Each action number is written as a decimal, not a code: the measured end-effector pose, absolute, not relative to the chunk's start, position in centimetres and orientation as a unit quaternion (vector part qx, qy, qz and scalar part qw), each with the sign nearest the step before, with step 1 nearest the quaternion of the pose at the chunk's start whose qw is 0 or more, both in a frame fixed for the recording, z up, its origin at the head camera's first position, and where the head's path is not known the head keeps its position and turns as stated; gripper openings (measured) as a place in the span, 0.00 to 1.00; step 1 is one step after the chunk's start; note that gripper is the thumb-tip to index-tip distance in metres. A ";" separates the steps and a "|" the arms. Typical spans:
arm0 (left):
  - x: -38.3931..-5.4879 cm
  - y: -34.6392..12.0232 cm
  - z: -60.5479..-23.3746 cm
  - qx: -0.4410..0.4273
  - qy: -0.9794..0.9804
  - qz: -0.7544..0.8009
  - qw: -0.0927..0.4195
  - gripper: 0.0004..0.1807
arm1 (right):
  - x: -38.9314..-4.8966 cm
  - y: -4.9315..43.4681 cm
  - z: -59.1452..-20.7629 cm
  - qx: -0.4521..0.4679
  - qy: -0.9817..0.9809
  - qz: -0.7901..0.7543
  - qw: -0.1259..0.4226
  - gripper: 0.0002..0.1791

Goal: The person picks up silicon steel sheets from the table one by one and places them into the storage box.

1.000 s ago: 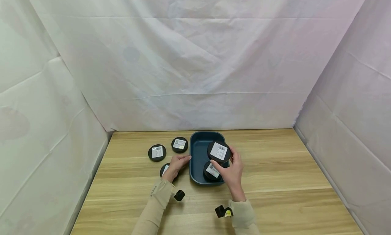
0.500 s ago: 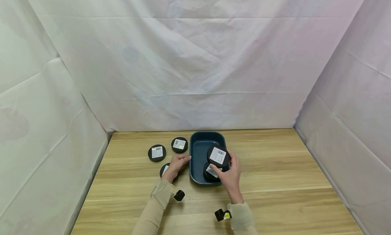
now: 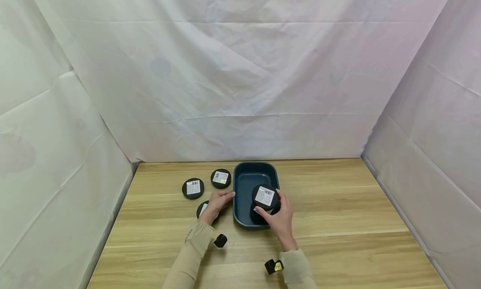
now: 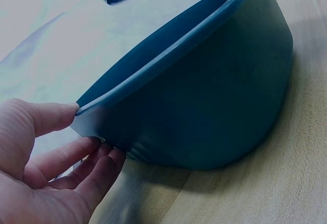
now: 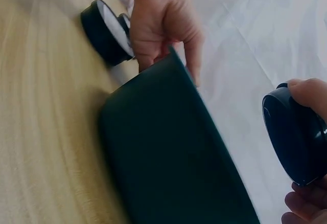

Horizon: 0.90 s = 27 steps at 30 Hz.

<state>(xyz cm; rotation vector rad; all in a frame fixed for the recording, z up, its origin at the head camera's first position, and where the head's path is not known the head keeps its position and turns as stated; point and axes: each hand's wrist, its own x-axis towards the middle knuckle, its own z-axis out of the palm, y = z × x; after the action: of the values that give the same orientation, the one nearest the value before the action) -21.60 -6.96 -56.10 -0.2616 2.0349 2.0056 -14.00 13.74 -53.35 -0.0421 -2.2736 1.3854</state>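
Note:
A deep blue rectangular basin (image 3: 246, 188) stands on the table in the head view. My left hand (image 3: 219, 200) is at its left side; in the left wrist view the thumb (image 4: 53, 117) lies at the rim and the fingers bend against the outer wall. My right hand (image 3: 282, 218) holds a flat round black container (image 3: 265, 197) with a white barcode label by its edge, above the rim. Beneath it, another black container (image 3: 256, 216) sits inside the basin, partly covered. The held container (image 5: 291, 134) shows its dark underside in the right wrist view.
Left of the basin lie two labelled black containers, a nearer-left one (image 3: 193, 188) and a farther one (image 3: 221, 178). A third container (image 3: 202, 207) is partly hidden by my left hand. White cloth (image 3: 248, 92) hangs behind the wooden table (image 3: 338, 218).
My right hand has lowered the held black container and brought it slightly left and nearer, over the container in the basin. The left hand has stayed at the basin's side.

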 end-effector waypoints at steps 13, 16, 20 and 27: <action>-21.6 -6.9 -56.3 -0.085 0.698 0.698 0.137 0.18 | -14.0 13.8 -54.7 -0.003 -0.875 0.419 0.243 0.46; -21.6 -7.0 -56.3 -0.083 0.696 0.699 0.141 0.18 | -14.0 13.8 -54.7 -0.004 -0.884 0.400 0.243 0.46; -21.6 -7.0 -56.3 -0.089 0.696 0.697 0.145 0.18 | -13.9 13.8 -54.9 -0.017 -0.897 0.377 0.229 0.46; -21.6 -7.0 -56.1 -0.091 0.694 0.699 0.143 0.18 | -13.7 13.7 -55.1 -0.024 -0.916 0.338 0.214 0.46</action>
<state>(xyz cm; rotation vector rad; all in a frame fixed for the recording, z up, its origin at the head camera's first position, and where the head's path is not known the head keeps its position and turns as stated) -21.60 -6.97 -56.12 -0.2629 2.0020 2.0167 -13.66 13.73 -55.15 -0.0672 -2.5421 0.9366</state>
